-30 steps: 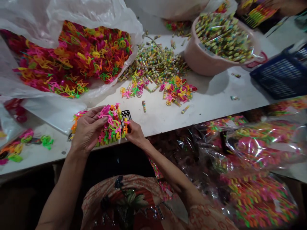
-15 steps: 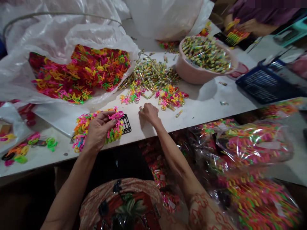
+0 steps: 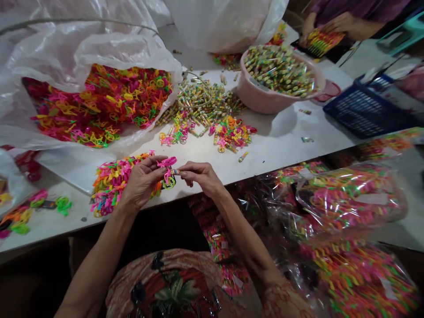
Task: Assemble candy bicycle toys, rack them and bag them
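My left hand [image 3: 141, 182] pinches a pink plastic toy piece [image 3: 168, 162] with a ring-shaped end, above the table's front edge. Between the fingertips of my right hand [image 3: 203, 177] is a small tube in a patterned wrapper [image 3: 175, 172], its tip against or very close to the pink piece. Beneath and beside my left hand lies a dense set of colourful plastic pieces [image 3: 109, 183] in rows. A green ring-shaped piece [image 3: 169, 182] shows just below the tube. The black grid that carried the rows is mostly hidden by my hands.
Behind my hands lie loose wrapped tubes [image 3: 205, 97] and a small heap of bright pieces [image 3: 232, 136]. A large plastic bag [image 3: 132, 53] of pieces is at left. A pink basin [image 3: 261, 98] and blue basket [image 3: 374, 108] stand right; filled bags [image 3: 351, 190] sit below. A co-worker's hands [image 3: 342, 23] hold similar pieces.
My right hand has come left from the table with a small wrapped tube and met my left hand at the pink piece. The view has shifted slightly.
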Tool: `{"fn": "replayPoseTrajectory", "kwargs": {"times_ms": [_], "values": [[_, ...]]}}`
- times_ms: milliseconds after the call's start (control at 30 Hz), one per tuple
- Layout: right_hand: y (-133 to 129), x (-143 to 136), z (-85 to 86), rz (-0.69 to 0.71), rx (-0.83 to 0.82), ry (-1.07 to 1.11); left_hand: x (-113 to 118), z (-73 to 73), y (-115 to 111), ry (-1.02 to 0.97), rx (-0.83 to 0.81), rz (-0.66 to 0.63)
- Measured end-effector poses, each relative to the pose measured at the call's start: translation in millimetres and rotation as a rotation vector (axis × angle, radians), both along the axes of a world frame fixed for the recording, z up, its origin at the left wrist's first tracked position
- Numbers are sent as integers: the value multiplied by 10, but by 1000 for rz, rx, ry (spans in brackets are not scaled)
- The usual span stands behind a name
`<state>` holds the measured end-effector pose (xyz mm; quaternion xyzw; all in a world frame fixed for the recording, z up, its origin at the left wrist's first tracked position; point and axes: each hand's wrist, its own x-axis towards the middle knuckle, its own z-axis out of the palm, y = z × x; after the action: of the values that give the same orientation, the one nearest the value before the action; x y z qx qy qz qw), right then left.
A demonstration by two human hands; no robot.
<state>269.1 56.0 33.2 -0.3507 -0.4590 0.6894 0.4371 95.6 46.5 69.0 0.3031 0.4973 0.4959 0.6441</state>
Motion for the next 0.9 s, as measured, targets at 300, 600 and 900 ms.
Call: {"fn": "replayPoseTrajectory", "kwargs": {"times_ms": [300,600,900], "values": [[2,14,-50,49,-123,113,1,-49,-34,14,36,4],[-100,-24,-19,29,-40,-2,-22,-68,-73,349,252,-23],[20,10,13,124,476,-687,-52,-147,36,623,310,-139]]}}
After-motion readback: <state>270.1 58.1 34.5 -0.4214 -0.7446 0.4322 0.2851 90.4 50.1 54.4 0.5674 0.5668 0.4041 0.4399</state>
